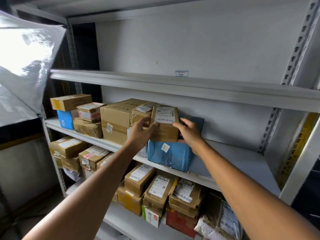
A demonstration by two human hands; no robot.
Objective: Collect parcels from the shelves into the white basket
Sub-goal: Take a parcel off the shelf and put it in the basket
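- You had the blue plastic-wrapped parcel (170, 154), with its small white sticker, as your landmark; it lay at the front edge of the grey metal middle shelf (228, 163).
- The small brown cardboard parcel (164, 131), with a white printed label on its face, stood directly on top of the blue plastic-wrapped parcel, and their edges met. Whether it rested there or was just lifted, I cannot tell.
- Your left hand (141, 131) was above the landmark's left end. Its fingers (144, 120) curled onto the left side of the small brown cardboard parcel and the thumb pressed the front face, so it was grasping the parcel.
- Your right hand (187, 131) was above the landmark's right end. Its thumb lay on the front face by the label and its fingers (186, 121) wrapped round the right side, grasping the same parcel.
- A dark blue box (197, 121) stood above and behind the landmark's right end, just behind your right hand.
- A large brown cardboard box (115, 118) stood just left of the landmark, partly behind your left hand.
- Smaller taped brown parcels (89, 118) were stacked well to the left of the landmark.
- Labelled brown parcels (155, 189) were packed on the shelf below the landmark.
- The upper grey shelf (138, 80) ran above the landmark and carried a small blue-and-white tag (181, 73) on its front lip.
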